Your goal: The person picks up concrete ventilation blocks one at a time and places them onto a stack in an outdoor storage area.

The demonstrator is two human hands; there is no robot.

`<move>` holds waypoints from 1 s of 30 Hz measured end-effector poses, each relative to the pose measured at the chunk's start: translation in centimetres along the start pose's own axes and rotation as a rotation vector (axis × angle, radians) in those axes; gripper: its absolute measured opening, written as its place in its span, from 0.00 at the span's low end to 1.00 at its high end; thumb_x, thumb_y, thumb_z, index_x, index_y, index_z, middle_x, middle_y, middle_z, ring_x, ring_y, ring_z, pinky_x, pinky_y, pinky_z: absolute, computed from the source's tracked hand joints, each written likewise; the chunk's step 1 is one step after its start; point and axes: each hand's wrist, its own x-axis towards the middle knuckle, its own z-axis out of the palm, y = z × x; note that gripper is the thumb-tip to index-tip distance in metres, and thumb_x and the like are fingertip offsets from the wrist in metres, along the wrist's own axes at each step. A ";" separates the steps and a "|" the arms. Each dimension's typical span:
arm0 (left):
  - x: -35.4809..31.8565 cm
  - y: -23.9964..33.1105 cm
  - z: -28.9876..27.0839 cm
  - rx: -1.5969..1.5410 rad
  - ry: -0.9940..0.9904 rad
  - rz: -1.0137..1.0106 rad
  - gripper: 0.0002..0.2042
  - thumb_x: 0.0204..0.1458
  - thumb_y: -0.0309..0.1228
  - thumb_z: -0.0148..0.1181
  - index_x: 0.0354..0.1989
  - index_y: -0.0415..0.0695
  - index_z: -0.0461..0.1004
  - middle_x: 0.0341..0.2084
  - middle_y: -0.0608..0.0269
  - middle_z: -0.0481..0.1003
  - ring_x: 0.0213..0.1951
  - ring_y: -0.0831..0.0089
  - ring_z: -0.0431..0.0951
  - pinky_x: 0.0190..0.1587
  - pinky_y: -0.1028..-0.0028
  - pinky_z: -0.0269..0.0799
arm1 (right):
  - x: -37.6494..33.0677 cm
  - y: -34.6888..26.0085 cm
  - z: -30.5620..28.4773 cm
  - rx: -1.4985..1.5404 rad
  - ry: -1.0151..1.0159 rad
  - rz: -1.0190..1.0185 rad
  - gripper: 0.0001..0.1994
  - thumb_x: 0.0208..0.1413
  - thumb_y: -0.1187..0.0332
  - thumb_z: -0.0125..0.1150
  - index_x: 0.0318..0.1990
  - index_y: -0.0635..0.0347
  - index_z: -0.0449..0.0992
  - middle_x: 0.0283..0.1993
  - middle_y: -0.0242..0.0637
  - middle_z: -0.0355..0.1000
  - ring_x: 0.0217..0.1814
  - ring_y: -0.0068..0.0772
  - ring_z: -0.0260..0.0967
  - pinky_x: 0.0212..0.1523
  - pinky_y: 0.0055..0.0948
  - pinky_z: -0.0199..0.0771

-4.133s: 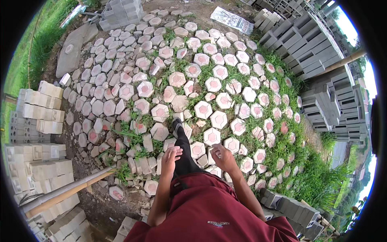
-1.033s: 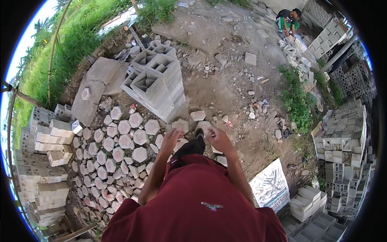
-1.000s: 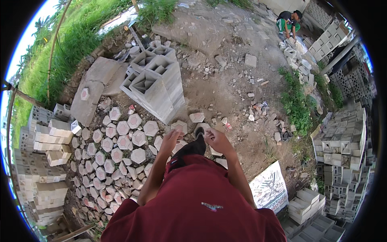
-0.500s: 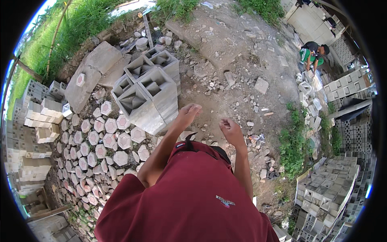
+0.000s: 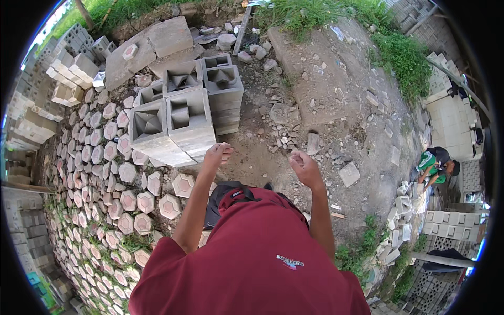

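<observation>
My left hand (image 5: 218, 155) is held out ahead of my body with its fingers loosely bent and slightly apart, and nothing in it. In the picture it lies beside the near right corner of a stack of grey hollow concrete blocks (image 5: 191, 128); I cannot tell whether it touches them. The blocks have square openings with dark hollows on top. Further right, my right hand (image 5: 304, 167) hangs over the dirt ground, fingers half curled, holding nothing that I can see. A broken stone piece (image 5: 313, 143) lies on the ground beyond it.
Hexagonal pavers (image 5: 126, 172) cover the ground at left. Cracked concrete slabs (image 5: 170, 38) lie behind the blocks. Rubble and a flat stone (image 5: 349, 174) are scattered at right. A co-worker (image 5: 437, 167) bends over a heap of broken blocks (image 5: 401, 210) at far right.
My view has turned and moved forward, so the block stack and co-worker appear shifted. My left hand now appears lower and further left, nearer the stack's corner; both hands remain without anything visible in them.
</observation>
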 end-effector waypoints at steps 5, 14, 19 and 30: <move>0.4 -1.6 7.7 -0.210 0.175 0.048 0.16 0.61 0.42 0.46 0.44 0.42 0.73 0.38 0.62 0.77 0.41 0.74 0.76 0.42 0.74 0.70 | 6.3 5.7 -4.3 -0.074 -0.185 -0.078 0.19 0.55 0.60 0.58 0.48 0.66 0.72 0.38 0.45 0.76 0.39 0.36 0.75 0.42 0.30 0.73; 3.4 1.3 9.7 -0.221 0.305 0.148 0.16 0.61 0.42 0.47 0.43 0.42 0.73 0.36 0.66 0.77 0.37 0.79 0.75 0.39 0.76 0.69 | 17.6 4.9 -3.1 0.020 -0.392 -0.137 0.19 0.55 0.60 0.59 0.47 0.65 0.72 0.39 0.43 0.76 0.42 0.31 0.74 0.45 0.28 0.71; 6.8 4.3 5.0 -0.190 0.531 0.175 0.16 0.60 0.41 0.47 0.44 0.41 0.73 0.37 0.65 0.77 0.38 0.79 0.75 0.40 0.75 0.68 | 23.5 2.2 0.8 0.099 -0.553 -0.194 0.18 0.55 0.60 0.58 0.46 0.66 0.72 0.37 0.39 0.76 0.38 0.27 0.73 0.43 0.27 0.72; 13.5 13.2 -8.3 -0.054 0.791 0.258 0.17 0.60 0.43 0.47 0.46 0.42 0.72 0.39 0.64 0.77 0.41 0.75 0.75 0.44 0.72 0.68 | 36.8 -6.9 8.8 0.373 -0.748 0.102 0.22 0.56 0.60 0.59 0.52 0.66 0.66 0.37 0.35 0.72 0.36 0.26 0.73 0.34 0.26 0.74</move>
